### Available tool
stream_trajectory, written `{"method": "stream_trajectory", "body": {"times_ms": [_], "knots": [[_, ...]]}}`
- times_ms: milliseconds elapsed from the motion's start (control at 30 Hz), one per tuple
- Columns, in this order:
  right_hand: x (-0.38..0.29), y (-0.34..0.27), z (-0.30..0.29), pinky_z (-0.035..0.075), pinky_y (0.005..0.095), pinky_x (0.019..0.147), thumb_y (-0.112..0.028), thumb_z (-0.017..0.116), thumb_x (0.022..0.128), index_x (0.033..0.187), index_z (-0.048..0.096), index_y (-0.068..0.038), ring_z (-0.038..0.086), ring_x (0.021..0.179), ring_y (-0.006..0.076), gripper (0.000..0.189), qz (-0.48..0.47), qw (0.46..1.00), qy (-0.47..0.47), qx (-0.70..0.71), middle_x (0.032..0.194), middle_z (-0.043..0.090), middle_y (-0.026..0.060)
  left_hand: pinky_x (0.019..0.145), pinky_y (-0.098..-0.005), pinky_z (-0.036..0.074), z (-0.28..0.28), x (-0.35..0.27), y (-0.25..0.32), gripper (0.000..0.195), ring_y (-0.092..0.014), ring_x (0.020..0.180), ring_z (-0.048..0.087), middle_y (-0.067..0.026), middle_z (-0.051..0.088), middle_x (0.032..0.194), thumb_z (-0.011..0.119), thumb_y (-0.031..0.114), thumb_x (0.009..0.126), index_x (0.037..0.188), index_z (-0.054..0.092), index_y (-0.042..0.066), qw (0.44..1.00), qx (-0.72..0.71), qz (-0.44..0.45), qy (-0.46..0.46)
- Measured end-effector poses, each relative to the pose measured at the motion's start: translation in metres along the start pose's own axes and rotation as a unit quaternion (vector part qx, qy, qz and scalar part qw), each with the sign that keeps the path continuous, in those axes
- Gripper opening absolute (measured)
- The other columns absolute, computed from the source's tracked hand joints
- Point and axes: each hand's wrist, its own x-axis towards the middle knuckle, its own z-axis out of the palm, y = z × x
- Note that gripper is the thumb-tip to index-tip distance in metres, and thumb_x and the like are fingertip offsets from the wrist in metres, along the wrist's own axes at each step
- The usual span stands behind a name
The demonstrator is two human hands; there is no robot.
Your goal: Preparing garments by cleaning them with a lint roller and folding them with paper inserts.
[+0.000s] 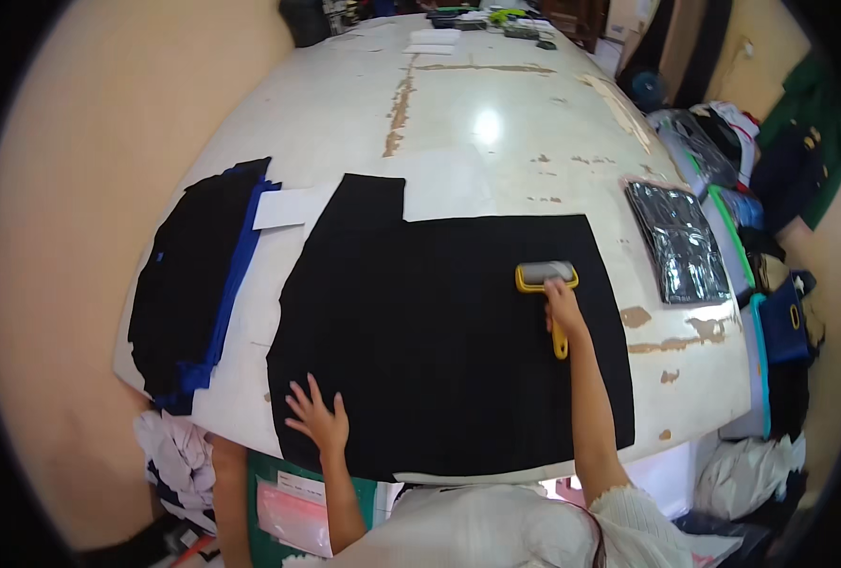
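Observation:
A large black fabric piece (420, 326) lies flat across the near part of a worn white table (307, 99). My left hand (319, 419) rests on the fabric's lower left part, fingers spread, holding nothing. Farther right, my right hand (562, 309) grips the yellow handle of a lint roller (547, 273), whose grey roller is over the fabric's upper right area. Whether the roller presses on the cloth cannot be told.
Stacked black and blue fabric (193, 284) lies at the left, beside white paper (282, 208). A plastic-wrapped dark packet (678, 241) is at the right. Bins with clothes (783, 319) line the table's right side. Small items (506, 25) stand at the far end; a wall rises at left.

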Motion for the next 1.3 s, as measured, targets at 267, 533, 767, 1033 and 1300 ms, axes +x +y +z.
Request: {"method": "stream_trajectory", "body": {"times_ms": [267,533,767,1033,1300], "knots": [[0.123,-0.027,0.003,0.041,0.0310,0.038,-0.033,0.042,0.090,0.096,0.046,-0.011,0.043,0.041,0.0154,0.023,0.047,0.999,-0.016,-0.019,0.058,0.041,0.0051,0.104,-0.0553,0.006,-0.006,-0.078,-0.042,0.052,-0.031,0.135,0.010,-0.0073,0.018,0.145,0.047,0.033,0.087,0.134,0.036,0.015,0.996,-0.061,-0.040,0.044],[0.013,-0.004,-0.020,0.036,0.0273,0.031,-0.030,0.041,0.092,0.088,0.048,-0.006,0.040,0.033,0.0133,0.025,-0.032,0.996,-0.067,-0.040,0.050,0.039,0.0025,0.106,-0.0467,0.011,0.003,-0.079,-0.042,0.046,-0.032,0.132,0.018,-0.0084,0.028,0.142,0.050,0.025,0.085,0.129,0.044,0.014,0.990,-0.075,-0.040,0.111],[-0.214,0.042,-0.082,0.033,0.0233,0.031,-0.028,0.045,0.091,0.091,0.053,-0.005,0.038,0.033,0.0088,0.024,0.120,0.993,-0.003,-0.001,0.050,0.039,0.0003,0.106,-0.0454,0.015,0.021,-0.072,-0.059,0.045,-0.033,0.131,0.020,-0.0101,0.030,0.140,0.052,0.024,0.084,0.127,0.046,0.011,0.983,-0.097,0.019,0.154],[-0.289,0.066,-0.119,0.037,0.0206,0.043,-0.021,0.048,0.089,0.089,0.059,-0.006,0.045,0.048,0.0063,0.019,0.109,0.990,0.089,0.007,0.059,0.047,-0.0012,0.106,-0.0432,0.017,0.031,-0.070,-0.068,0.037,-0.034,0.128,0.026,-0.0099,0.038,0.136,0.052,0.019,0.084,0.121,0.053,0.010,0.968,-0.106,0.054,0.223],[-0.170,0.085,-0.227,0.030,0.0214,0.036,-0.022,0.049,0.088,0.088,0.057,-0.004,0.038,0.038,0.0059,0.020,-0.035,0.969,0.241,-0.025,0.049,0.041,-0.0021,0.105,-0.0423,0.018,0.031,-0.069,-0.062,0.037,-0.032,0.128,0.026,-0.0074,0.038,0.136,0.052,0.016,0.083,0.120,0.054,0.011,0.966,-0.124,0.037,0.223]]}}
